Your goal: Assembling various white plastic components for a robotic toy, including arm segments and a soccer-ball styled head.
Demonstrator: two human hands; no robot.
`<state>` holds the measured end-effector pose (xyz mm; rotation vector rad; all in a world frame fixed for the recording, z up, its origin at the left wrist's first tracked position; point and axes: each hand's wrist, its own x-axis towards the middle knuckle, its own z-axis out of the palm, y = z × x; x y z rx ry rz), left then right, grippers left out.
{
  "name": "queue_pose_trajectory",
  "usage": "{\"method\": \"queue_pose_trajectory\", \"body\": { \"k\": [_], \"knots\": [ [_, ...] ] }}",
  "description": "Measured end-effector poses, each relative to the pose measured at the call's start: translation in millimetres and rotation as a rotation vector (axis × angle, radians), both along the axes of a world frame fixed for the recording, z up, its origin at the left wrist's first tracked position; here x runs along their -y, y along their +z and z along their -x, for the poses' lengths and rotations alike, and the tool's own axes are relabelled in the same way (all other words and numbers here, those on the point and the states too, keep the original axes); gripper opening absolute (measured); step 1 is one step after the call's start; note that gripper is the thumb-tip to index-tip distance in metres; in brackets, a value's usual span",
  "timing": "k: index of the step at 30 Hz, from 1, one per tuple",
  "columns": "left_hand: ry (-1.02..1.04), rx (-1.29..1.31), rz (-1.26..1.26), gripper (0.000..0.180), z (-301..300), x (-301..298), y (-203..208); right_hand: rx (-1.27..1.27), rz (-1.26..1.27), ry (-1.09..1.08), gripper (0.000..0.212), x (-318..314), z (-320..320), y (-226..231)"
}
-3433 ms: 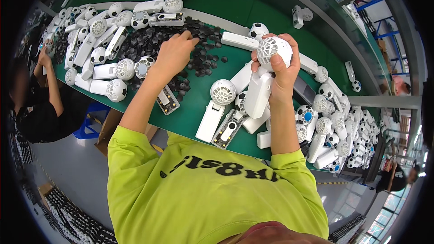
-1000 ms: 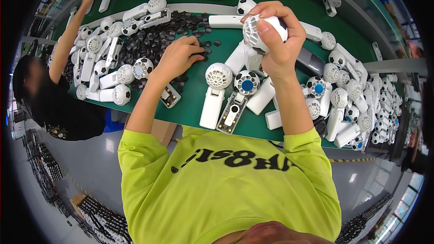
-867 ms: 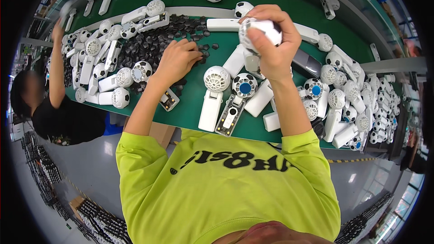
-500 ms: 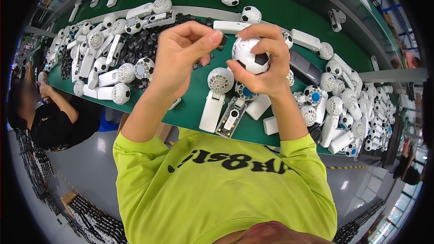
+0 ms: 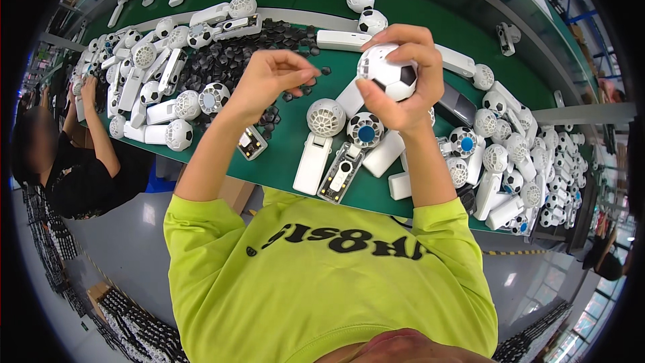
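Observation:
My right hand [image 5: 420,87] grips a white soccer-ball-shaped head [image 5: 376,66] with black patches, its fingers over the top and the thumb at the near left side. A white handle [image 5: 351,98] shows just below the ball and seems to join it. To the left, my left hand [image 5: 269,81] hovers over the green table with fingers stretched and thumb a little apart; nothing shows between them. Close to its fingertips lies a small black pentagon piece [image 5: 326,70]. A heap of such black pieces [image 5: 222,60] spreads beyond and left of that hand.
In front of me lie a white mesh-ball unit [image 5: 326,118] and a ball with a blue centre [image 5: 365,130] above an opened handle [image 5: 341,173]. More ball-headed units crowd the table left [image 5: 144,57] and right [image 5: 497,158]. A co-worker [image 5: 87,154] reaches in at left.
The black piece pinched in my left hand no longer shows there; that hand has drawn back toward the heap. The ball in my right hand has shifted right and turned, bringing a handle into sight.

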<state>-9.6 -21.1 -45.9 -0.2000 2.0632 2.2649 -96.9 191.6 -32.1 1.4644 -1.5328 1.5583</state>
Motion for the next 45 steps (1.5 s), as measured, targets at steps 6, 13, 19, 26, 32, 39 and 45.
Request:
{"method": "queue_pose_trajectory", "body": {
  "k": [6,13,19,26,32,39,45],
  "knots": [
    [-0.029,-0.193,1.034,0.021,7.2,25.8,-27.5,0.108,0.123,0.007,0.043,0.2,10.1,-1.8],
    [-0.227,-0.355,1.282,0.023,21.9,24.6,-50.9,0.094,0.113,0.049,0.040,-1.4,11.2,-4.4],
    [-0.297,-0.232,1.083,0.018,36.3,31.2,-49.5,0.245,0.119,0.236,0.044,-3.0,8.0,-3.5],
    [0.156,-0.827,0.512,0.016,24.0,-16.6,20.5,0.585,0.118,0.532,0.054,0.7,-5.8,5.6],
    [0.151,-1.238,0.658,0.021,11.6,-45.6,56.7,0.607,0.199,0.608,0.059,5.9,-17.8,14.6],
    [0.163,-1.246,0.732,0.021,-0.4,-53.9,58.2,0.488,0.058,0.610,0.062,-1.3,-12.9,13.4],
    [0.198,-1.215,0.761,0.017,-4.4,-58.2,44.2,0.502,0.089,0.539,0.047,1.3,-15.7,16.1]
  ]
}}
